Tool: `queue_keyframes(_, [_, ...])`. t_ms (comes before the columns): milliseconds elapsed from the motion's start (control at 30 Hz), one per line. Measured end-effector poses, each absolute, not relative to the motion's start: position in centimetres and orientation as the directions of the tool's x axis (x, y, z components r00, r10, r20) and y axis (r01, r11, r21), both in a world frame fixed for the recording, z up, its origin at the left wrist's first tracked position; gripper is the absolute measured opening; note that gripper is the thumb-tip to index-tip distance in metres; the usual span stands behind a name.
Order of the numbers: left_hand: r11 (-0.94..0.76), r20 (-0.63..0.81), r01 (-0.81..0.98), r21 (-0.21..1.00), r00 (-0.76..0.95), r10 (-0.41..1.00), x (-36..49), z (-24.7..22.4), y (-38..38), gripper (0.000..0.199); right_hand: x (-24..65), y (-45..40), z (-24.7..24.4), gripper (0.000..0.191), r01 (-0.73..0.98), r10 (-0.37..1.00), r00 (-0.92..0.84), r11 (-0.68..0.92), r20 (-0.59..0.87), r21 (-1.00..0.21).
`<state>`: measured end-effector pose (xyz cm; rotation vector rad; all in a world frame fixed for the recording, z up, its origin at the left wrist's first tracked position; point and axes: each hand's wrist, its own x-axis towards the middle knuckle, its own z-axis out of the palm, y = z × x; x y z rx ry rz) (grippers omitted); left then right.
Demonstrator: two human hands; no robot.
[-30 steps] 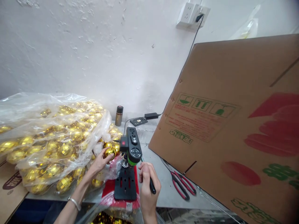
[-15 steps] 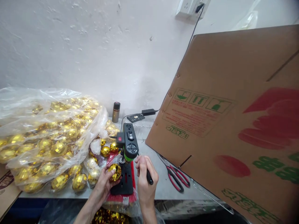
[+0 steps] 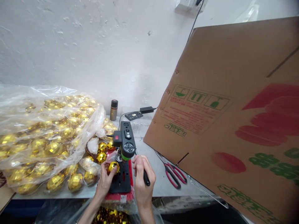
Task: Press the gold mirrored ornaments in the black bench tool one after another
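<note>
On my head-cam feed, L hand (image 3: pixel 106 176) has the gold ball (image 3: pixel 113 166) pinched: thumb over its near R side, other fingers on its L. R hand (image 3: pixel 143 175) is clenched round the black handle (image 3: pixel 146 179), whose end pokes out below the fist.

Ball's faceted & round, so no long axis to line up; what counts, IMO, is ball vs. metal chuck (image 3: pixel 119 158). Ball's in the L fingertips, just beside the chuck, a bit L & nearer me, over the L part of the slotted plate (image 3: pixel 120 185). Touching or a small gap? Can't tell from this angle, nor which way any hole in it faces. L is def. the nearer hand; R is across the plate, on the other side of the machine (image 3: pixel 128 141). Handle's axis slopes down & R, twd me.

Further out: small gold balls (image 3: pixel 101 157) lie just past the L hand, & a big clear bag (image 3: pixel 97 117) w/ lots more fills the L side. Red-handled cutters (image 3: pixel 170 168) lie R of the R fist, w/ the carton (image 3: pixel 201 77) beyond. Bottle (image 3: pixel 113 111) & adapter (image 3: pixel 146 109) are at the back, nr the wall.
</note>
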<state>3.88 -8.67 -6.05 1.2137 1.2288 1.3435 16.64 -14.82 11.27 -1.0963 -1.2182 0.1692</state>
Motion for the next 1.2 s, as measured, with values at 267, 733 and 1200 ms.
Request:
queue_keyframes(267, [-0.292, 0.292, 0.265, 0.919, 0.04, 0.955, 4.2, -7.3, -9.1, 0.05, 16.6, -14.9, 11.2, 0.037, 0.422, 0.608, 0.383, 0.555, 0.695, -0.717])
queue_keyframes(733, [-0.498, 0.44, 0.34, 0.797, 0.237, 0.866, 4.0, -9.3, -9.9, 0.055, 16.7, -15.0, 11.1, 0.038, 0.436, 0.611, 0.394, 0.533, 0.686, -0.725])
queue_keyframes(1200, [-0.408, 0.343, 0.348, 0.844, 0.235, 0.91, 4.9, -7.8, -9.0, 0.059, 16.9, -15.2, 11.1, 0.037, 0.418, 0.636, 0.379, 0.53, 0.672, -0.738])
